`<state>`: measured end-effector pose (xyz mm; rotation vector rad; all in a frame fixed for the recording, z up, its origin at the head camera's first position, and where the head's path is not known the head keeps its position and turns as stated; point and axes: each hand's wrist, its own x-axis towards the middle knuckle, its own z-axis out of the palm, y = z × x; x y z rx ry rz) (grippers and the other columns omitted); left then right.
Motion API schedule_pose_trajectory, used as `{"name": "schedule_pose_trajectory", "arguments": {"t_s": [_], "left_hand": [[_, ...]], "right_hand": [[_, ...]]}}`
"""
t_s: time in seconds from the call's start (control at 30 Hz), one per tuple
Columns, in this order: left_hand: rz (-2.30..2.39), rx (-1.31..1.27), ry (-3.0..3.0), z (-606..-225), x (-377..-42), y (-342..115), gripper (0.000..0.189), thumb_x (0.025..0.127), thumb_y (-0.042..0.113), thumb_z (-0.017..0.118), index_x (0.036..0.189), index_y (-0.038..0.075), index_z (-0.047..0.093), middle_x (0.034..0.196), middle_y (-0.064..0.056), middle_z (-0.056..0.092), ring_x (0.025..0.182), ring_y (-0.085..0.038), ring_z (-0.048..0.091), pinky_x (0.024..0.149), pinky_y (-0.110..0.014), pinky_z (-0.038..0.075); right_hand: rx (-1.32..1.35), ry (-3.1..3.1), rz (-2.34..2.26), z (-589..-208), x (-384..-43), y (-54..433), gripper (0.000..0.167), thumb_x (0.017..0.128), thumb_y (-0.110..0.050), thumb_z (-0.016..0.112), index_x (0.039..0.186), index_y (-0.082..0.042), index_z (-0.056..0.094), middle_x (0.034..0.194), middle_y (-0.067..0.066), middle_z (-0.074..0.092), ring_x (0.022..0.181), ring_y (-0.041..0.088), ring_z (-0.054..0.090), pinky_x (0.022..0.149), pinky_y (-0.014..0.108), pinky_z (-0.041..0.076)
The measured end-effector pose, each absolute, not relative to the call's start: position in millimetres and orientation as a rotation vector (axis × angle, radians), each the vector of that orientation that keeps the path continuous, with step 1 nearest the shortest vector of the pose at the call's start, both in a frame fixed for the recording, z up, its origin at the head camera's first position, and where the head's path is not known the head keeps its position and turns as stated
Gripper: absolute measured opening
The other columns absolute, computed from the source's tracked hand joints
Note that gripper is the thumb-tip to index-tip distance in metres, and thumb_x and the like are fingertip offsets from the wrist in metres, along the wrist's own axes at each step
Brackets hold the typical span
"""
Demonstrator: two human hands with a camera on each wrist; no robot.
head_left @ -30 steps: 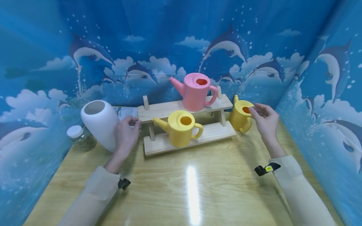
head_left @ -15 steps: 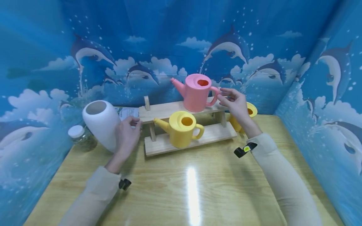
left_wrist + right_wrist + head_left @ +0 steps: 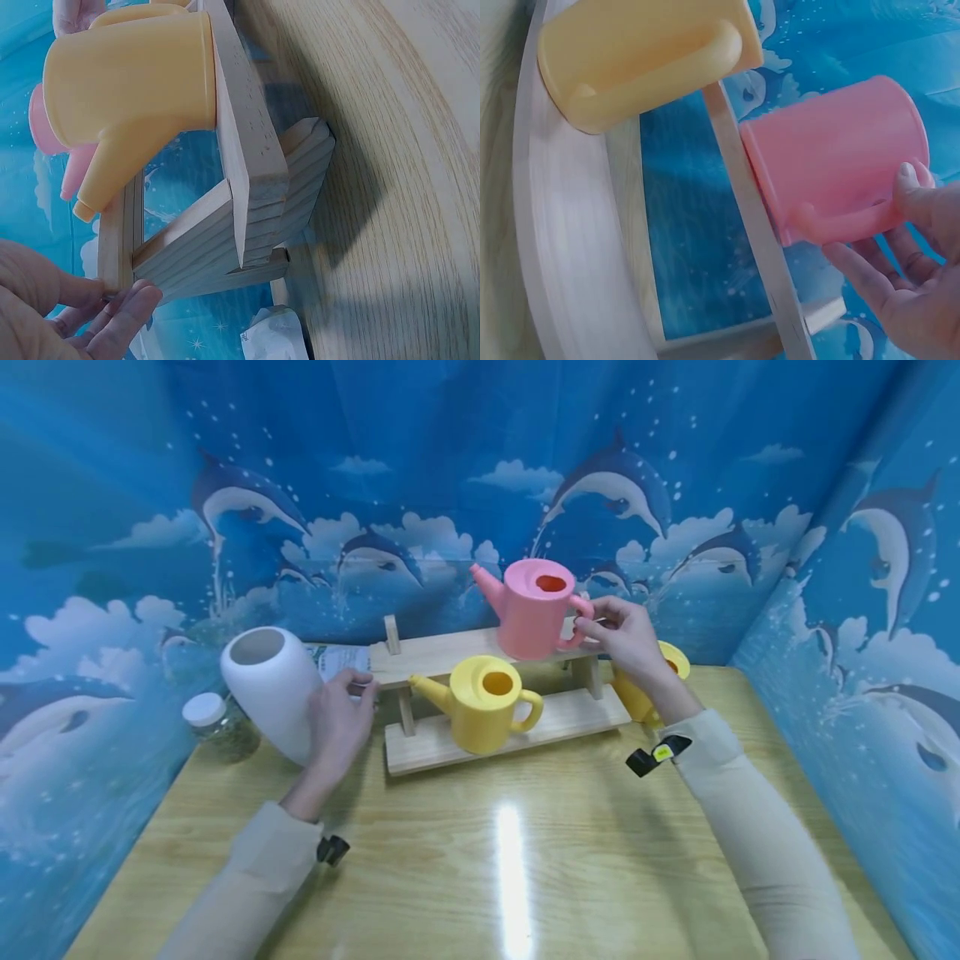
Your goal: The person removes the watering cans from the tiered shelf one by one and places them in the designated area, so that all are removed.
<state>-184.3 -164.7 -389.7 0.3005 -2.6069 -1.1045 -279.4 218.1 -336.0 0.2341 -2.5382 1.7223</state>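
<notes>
A pink watering can (image 3: 534, 618) stands on the upper board of a two-tier wooden shelf (image 3: 442, 647), its spout to the left. My right hand (image 3: 633, 639) grips its handle, thumb on top, as the right wrist view shows (image 3: 922, 247). At the shelf's left end, my left hand (image 3: 339, 722) pinches the end of the upper board between thumb and fingers; the left wrist view shows this hand (image 3: 82, 307) close up. A yellow watering can (image 3: 480, 710) sits on the lower board. Another yellow watering can (image 3: 637, 693), partly hidden by my right hand, stands beyond the shelf's right end.
A white vase (image 3: 270, 693) leans beside my left hand, with a white-lidded jar (image 3: 225, 731) to its left. Behind the vase lies a printed packet (image 3: 341, 657). Blue dolphin-print curtains (image 3: 450, 460) enclose the wooden table (image 3: 420, 860) at the back and sides.
My right hand has left the yellow watering can at the right and taken the pink one's handle. The pink watering can has shifted right along the upper board. My left hand stays put.
</notes>
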Motion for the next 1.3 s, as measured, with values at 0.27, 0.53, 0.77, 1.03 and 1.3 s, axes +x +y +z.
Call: {"name": "schedule_pose_trajectory", "arguments": {"t_s": [0.27,0.53,0.77,1.03,1.3], "left_hand": [[-1.105,0.297,-2.609,-388,-184,-165,0.023,0.106,0.019,0.062,0.122,0.004,0.070,0.112,-0.021,0.079,0.086,-0.032,0.079,0.075,-0.043,0.065],[-1.094,0.287,-2.604,-389,-184,-164,0.023,0.106,0.019,0.063,0.122,0.004,0.070,0.110,-0.021,0.079,0.085,-0.032,0.079,0.073,-0.042,0.065],[-1.097,0.293,-2.612,-388,-184,-164,0.023,0.106,0.019,0.063,0.122,0.004,0.070,0.111,-0.021,0.079,0.085,-0.032,0.079,0.071,-0.041,0.065],[-1.102,0.290,-2.617,-388,-183,-165,0.023,0.106,0.019,0.063,0.123,0.004,0.070,0.111,-0.020,0.078,0.086,-0.031,0.079,0.072,-0.040,0.065],[-1.094,0.277,-2.602,-389,-182,-165,0.021,0.107,0.019,0.062,0.120,0.004,0.070,0.109,-0.020,0.079,0.086,-0.031,0.079,0.075,-0.043,0.065]], "right_hand": [[0.201,-2.329,1.812,-324,-253,254,0.019,0.099,-0.020,0.074,0.116,-0.011,0.071,0.097,-0.010,0.073,0.089,0.007,0.073,0.078,0.025,0.066],[0.119,-2.031,1.911,-312,-226,313,0.017,0.095,-0.013,0.077,0.112,-0.010,0.074,0.095,-0.006,0.076,0.085,0.007,0.075,0.070,0.021,0.065],[-0.070,-1.781,1.954,-317,-206,358,0.021,0.090,-0.007,0.081,0.109,-0.003,0.073,0.093,0.001,0.074,0.076,0.010,0.076,0.066,0.022,0.064],[-0.400,-1.776,1.885,-346,-199,395,0.020,0.090,-0.010,0.081,0.109,-0.009,0.073,0.097,-0.002,0.068,0.076,0.004,0.073,0.066,0.016,0.062],[-0.678,-1.924,1.763,-399,-204,417,0.018,0.095,-0.017,0.077,0.112,-0.016,0.070,0.096,-0.010,0.064,0.076,0.000,0.067,0.061,0.010,0.059]]}}
